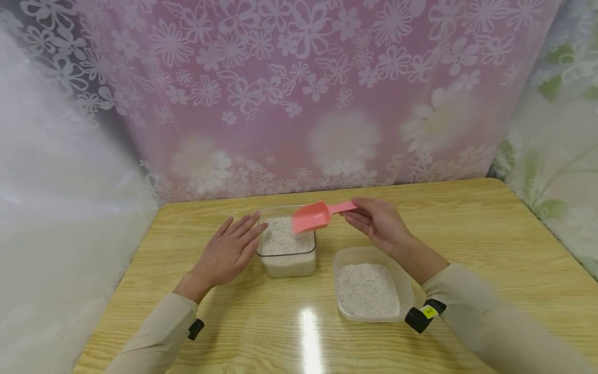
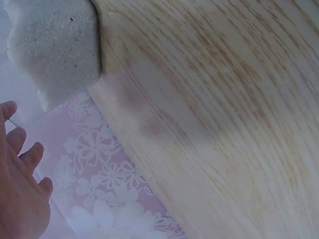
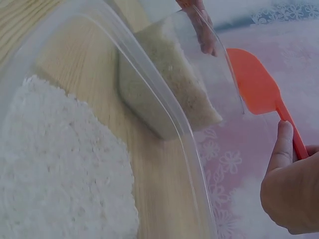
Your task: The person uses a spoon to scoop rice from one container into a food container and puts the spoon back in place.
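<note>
My right hand pinches the handle of a pink scoop between thumb and fingers. The scoop's bowl hangs tilted over a clear square container, and I cannot see any grains in it. White grains that look like rice partly fill this container. My left hand lies at the container's left rim, fingers straight and spread, fingertips at the edge. From the right wrist view, the scoop shows from behind, above the container's rim. In the left wrist view the left hand appears beside the container's clear wall.
A wider translucent tub with similar white grains stands to the right and nearer, below my right forearm. Both containers are on a wood-grain table. A pink flowered curtain hangs along the table's far edge.
</note>
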Demonstrator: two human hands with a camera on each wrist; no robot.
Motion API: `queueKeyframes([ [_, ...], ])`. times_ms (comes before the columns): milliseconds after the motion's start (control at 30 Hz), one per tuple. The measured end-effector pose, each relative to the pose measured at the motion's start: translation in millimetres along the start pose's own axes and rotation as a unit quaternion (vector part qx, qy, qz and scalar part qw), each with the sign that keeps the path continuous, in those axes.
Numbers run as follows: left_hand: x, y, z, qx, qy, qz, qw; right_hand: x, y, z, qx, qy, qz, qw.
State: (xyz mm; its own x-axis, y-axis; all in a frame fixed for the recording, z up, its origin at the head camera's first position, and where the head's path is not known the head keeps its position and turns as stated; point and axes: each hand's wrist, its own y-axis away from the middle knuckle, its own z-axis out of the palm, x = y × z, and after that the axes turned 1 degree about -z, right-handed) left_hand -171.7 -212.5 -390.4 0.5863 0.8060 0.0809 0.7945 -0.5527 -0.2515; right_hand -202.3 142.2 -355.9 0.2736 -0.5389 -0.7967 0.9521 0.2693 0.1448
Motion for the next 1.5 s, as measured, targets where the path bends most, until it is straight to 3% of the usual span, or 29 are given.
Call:
queueKeyframes([
  [500,-0.4,0.4,1.1,0.005,0.003,0.002,1.0000,23.1,-10.7,26.8,0.001,0.040,0.004,0.999],
  [1000,0.3,0.2,1.5,-0.004,0.002,-0.012,0.9999,40.8,-15.4,53.9,0.030,0.094,0.002,0.995],
  [1167,1.7,-1.1,1.4,-0.002,-0.001,-0.005,1.0000,45.8,-16.3,58.5,0.045,0.109,-0.002,0.993],
  [1500,1.8,0.0,2.8,-0.004,0.022,-0.024,0.9995,46.9,-15.5,63.4,0.048,0.174,-0.014,0.984],
])
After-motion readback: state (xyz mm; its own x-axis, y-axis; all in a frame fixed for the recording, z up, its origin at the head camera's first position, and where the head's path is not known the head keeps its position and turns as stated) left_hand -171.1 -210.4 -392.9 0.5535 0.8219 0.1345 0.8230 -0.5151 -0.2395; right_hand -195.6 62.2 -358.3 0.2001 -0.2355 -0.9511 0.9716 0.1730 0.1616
